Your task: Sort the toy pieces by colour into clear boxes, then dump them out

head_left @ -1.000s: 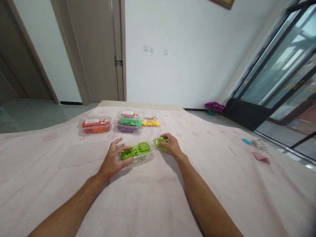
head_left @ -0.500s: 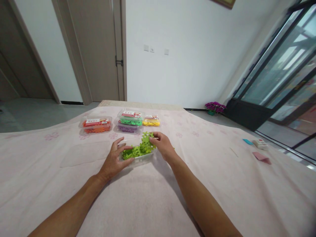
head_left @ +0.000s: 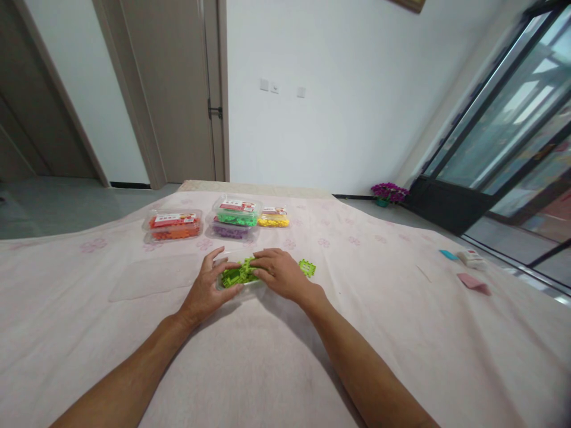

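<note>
A clear plastic box (head_left: pixel 254 292) holds light-green toothed building pieces (head_left: pixel 238 274). My left hand (head_left: pixel 209 279) grips the box's left end, its thumb along the near side and its fingers over the rim. Over the right part of the box lies my right hand (head_left: pixel 279 273), fingers bent down onto the green pieces; which piece is under the fingertips is hidden. One square green piece (head_left: pixel 307 268) with a toothed edge and open middle rests on the cloth, just right of that hand.
Behind the box stand clear boxes of orange pieces (head_left: pixel 173 227), green pieces (head_left: pixel 237 215) stacked on purple pieces (head_left: pixel 232 230), and yellow pieces (head_left: pixel 273 219). A flat clear lid (head_left: pixel 154 278) lies at left. At right are a blue scrap (head_left: pixel 448 255), a white block (head_left: pixel 470 258) and a pink cloth (head_left: pixel 473 283).
My right hand has moved left and down, from lifting a green cluster at the box's right end to reaching over the pieces inside. The square piece is now uncovered. My left hand stays put.
</note>
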Tool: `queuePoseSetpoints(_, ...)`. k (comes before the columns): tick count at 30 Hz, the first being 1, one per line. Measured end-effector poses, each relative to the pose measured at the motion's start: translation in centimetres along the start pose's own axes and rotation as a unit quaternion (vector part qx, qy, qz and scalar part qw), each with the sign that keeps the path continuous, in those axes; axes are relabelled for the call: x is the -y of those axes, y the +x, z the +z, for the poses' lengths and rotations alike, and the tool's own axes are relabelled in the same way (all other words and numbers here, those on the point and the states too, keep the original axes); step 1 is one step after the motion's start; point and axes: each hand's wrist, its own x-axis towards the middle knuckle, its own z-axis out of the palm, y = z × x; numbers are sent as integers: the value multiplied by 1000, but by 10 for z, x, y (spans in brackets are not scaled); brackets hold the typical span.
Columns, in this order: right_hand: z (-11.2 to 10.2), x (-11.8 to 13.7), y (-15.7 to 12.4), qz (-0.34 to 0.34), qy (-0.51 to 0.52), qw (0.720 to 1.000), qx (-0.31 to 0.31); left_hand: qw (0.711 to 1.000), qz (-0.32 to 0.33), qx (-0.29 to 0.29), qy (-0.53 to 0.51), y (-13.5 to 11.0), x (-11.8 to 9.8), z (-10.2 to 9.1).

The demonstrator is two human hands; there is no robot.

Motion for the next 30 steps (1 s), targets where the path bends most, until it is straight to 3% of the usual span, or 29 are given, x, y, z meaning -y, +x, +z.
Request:
queuePoseSetpoints(4,-2,-10,-3,84,-42,995,-27,1000,-3,1,-2,0,-2,0)
queuePoseSetpoints(9,-4,-6,-4,38,-1,999,-13,1000,-5,-5,-3,1,-3,0)
queuePoseSetpoints(14,-2,-2,-5,62,27,998,13,1000,-12,2,-12,1,-3,-1)
queuePoseSetpoints(17,-7,-12,-5,73,82,994,-29,1000,-16,8,-7,0,-3,-1)
queuePoseSetpoints(20,-18,-33,-9,133,78,985,-74,1000,-14,9,2,0,-3,0)
queuePoseSetpoints(22,-27,-49,-14,209,26,976,-50,1000,-13,4,6,0,-3,0)
queuePoseSetpoints(26,-36,-70,-28,356,-90,926,84,1000,-12,-6,16,1,-2,0)
queuePoseSetpoints(30,-30,-76,-34,388,-142,900,140,1000,-4,-4,21,1,0,0)
